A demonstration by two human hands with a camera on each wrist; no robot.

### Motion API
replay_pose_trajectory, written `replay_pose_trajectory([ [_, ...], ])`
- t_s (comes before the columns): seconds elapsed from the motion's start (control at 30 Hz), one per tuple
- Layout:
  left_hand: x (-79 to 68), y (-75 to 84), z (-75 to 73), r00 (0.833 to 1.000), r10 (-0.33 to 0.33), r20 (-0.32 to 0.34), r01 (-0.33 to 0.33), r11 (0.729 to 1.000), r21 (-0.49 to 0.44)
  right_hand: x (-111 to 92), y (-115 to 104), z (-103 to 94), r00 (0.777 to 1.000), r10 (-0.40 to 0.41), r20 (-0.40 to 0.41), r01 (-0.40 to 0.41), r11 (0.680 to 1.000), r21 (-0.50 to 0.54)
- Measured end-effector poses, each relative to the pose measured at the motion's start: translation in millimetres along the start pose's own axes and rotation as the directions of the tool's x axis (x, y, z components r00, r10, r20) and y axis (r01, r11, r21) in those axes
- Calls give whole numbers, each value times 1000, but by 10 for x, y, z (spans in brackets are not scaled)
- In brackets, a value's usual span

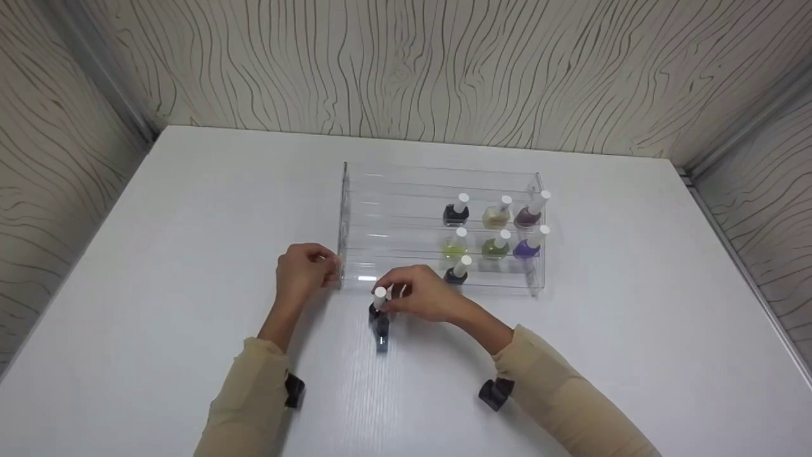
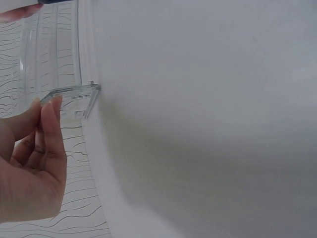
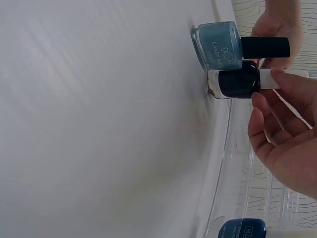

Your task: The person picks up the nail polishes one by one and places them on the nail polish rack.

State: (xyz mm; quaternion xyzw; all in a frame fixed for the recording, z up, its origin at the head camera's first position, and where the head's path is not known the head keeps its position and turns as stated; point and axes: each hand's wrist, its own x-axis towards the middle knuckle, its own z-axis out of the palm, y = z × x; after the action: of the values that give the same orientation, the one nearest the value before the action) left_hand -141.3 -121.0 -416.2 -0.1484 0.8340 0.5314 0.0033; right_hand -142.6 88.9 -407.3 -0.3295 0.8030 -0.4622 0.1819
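A clear acrylic stepped rack [image 1: 344, 222] stands on the white table. My left hand [image 1: 304, 270] pinches the rack's left side edge; the left wrist view shows thumb and fingertips on the clear side panel [image 2: 74, 90]. My right hand [image 1: 425, 295] grips a dark nail polish bottle [image 3: 238, 83] by its white cap [image 1: 380, 296], thumb on the cap and fingers beside the body. The bottle is upright, just in front of the rack's lower left part. Nearer me stands a grey-blue nail polish bottle [image 3: 220, 47] with a black cap [image 3: 265, 47], overlapping the dark one in the right wrist view.
On the rack's right half stand several white-capped polishes: black [image 1: 455, 214], cream [image 1: 496, 218] and plum [image 1: 527, 217] at the back, yellow [image 1: 454, 249], green [image 1: 495, 248] and purple [image 1: 526, 248] in the middle, dark blue [image 1: 455, 276] in front. A wood-grain patterned wall [image 1: 406, 70] rises behind.
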Motion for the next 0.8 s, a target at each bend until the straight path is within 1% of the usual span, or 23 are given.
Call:
replay_pose_trajectory([
  [0.07, 1, 1, 0, 1000, -3, 2, 3, 1000, -5, -5, -6, -1, 1000, -2, -3, 2, 1000, -1],
  [0.23, -5, 11, -4, 1000, 4, 0, -4, 1000, 17, -12, -8, 1, 1000, -24, -10, 23, 999, -32],
  [0.43, -10, 12, -6, 1000, 12, 0, -12, 999, 41, -17, -6, -3, 999, -26, -19, 25, 998, -58],
  [0.6, -9, 15, -5, 1000, 11, -2, -11, 999, 45, -27, -20, -22, 1000, -8, -22, 7, 998, -64],
  [0.8, 1, 12, -3, 1000, 4, -2, -4, 998, 56, -53, -86, -75, 999, 24, -21, -26, 996, -88],
])
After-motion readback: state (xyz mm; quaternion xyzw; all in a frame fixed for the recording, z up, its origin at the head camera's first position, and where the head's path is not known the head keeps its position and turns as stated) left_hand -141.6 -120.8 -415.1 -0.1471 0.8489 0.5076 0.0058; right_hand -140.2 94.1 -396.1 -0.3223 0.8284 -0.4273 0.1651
